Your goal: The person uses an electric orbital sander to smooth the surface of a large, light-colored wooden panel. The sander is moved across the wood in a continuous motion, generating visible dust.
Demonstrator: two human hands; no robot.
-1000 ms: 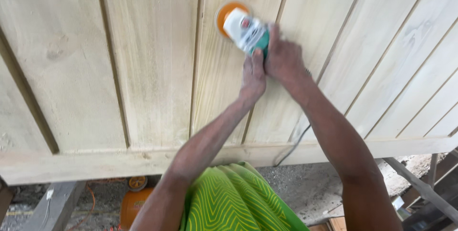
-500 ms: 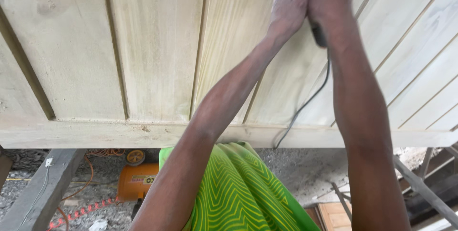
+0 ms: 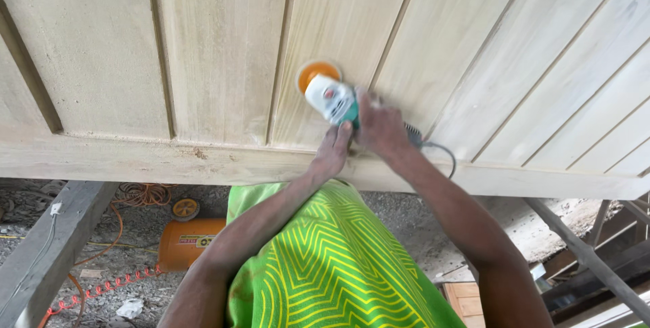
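In the head view, both hands close on an angle grinder fitted as a sander (image 3: 336,100), which rests on a pale wooden panelled door (image 3: 223,50) laid flat across supports. The right hand (image 3: 380,125) wraps the rear of the tool's body, fingers curled shut around it; the left hand (image 3: 334,152) sits just beside and slightly nearer the person, its fingers pressed against the body's near side, so the grip is a two-handed clasp with the hands touching. The tool's long axis runs on a slant: from the grip it points up and to the left, ending in the orange sanding disc (image 3: 318,73), which lies flat on the wood just beyond the white head. So the working end lies ahead of both hands, away from the body, and the left hand is the nearer to the disc. Behind the right hand the black power cord (image 3: 440,152) trails off to the right and loops down over the door's bottom rail (image 3: 135,162). A groove between boards (image 3: 277,57) runs just left of the disc. Below the door's edge, well apart from the grip to the lower left, sit an orange tank-like machine (image 3: 186,241) and a coiled orange cable (image 3: 101,287) on the gravel.
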